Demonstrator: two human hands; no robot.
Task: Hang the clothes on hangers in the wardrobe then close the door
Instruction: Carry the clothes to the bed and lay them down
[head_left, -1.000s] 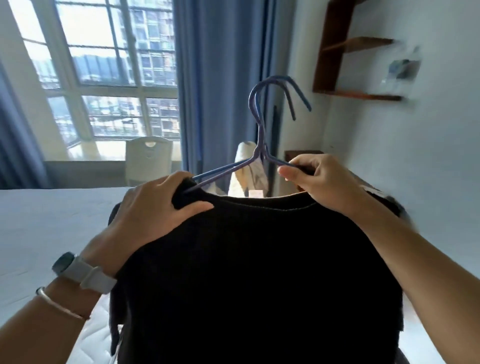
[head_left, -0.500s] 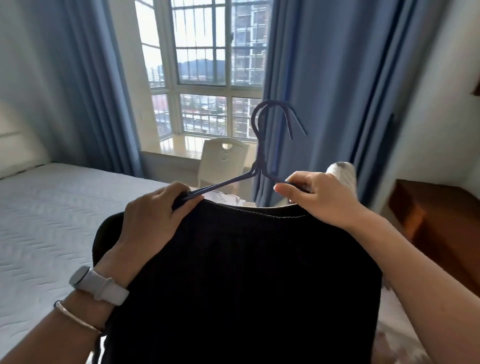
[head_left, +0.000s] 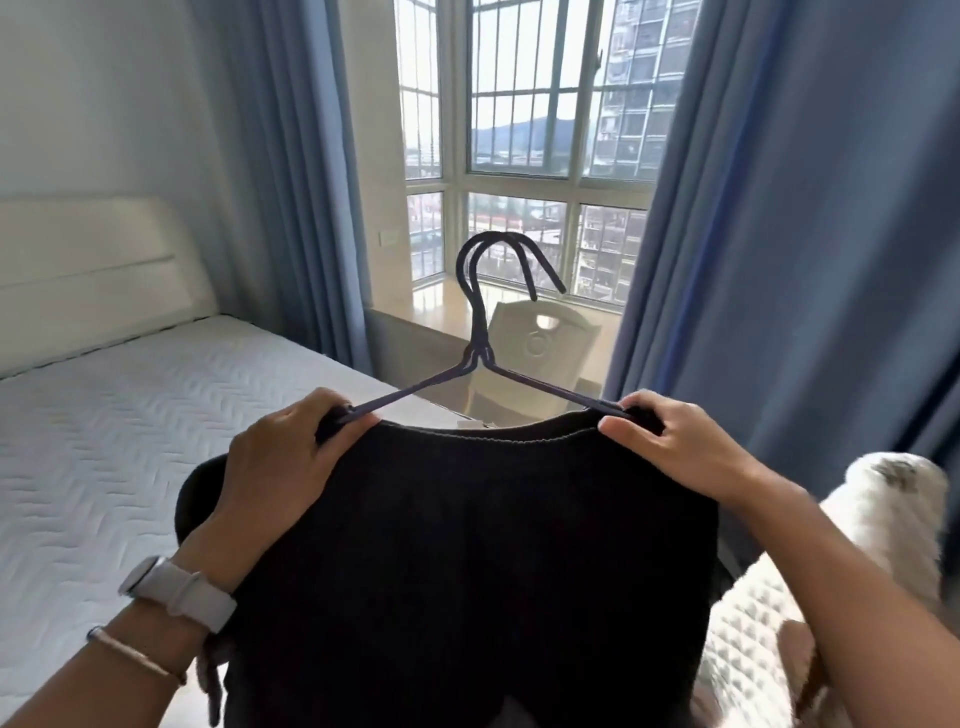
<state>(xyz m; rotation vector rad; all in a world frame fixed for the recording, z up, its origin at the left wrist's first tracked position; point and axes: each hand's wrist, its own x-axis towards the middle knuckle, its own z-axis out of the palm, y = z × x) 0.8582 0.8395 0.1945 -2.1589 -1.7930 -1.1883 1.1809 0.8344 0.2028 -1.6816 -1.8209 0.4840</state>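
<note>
The view is turned left since before, so the bed (head_left: 130, 415) is seen; the wardrobe is not found yet. The black top (head_left: 467, 571) and hangers (head_left: 483, 332) are gripped at both shoulders by the left hand (head_left: 280, 457) and right hand (head_left: 675, 447).

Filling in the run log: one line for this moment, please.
left hand: grips shoulder | right hand: grips shoulder | black knit top: on dark wire hangers | wardrobe: unseen

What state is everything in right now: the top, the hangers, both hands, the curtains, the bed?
Black top: draped on hangers, held up in the air.
Hangers: two together, hooks up, not hung on anything.
Left hand: gripping the left shoulder.
Right hand: gripping the right shoulder.
Curtains: drawn apart.
Bed: bare mattress.
</note>
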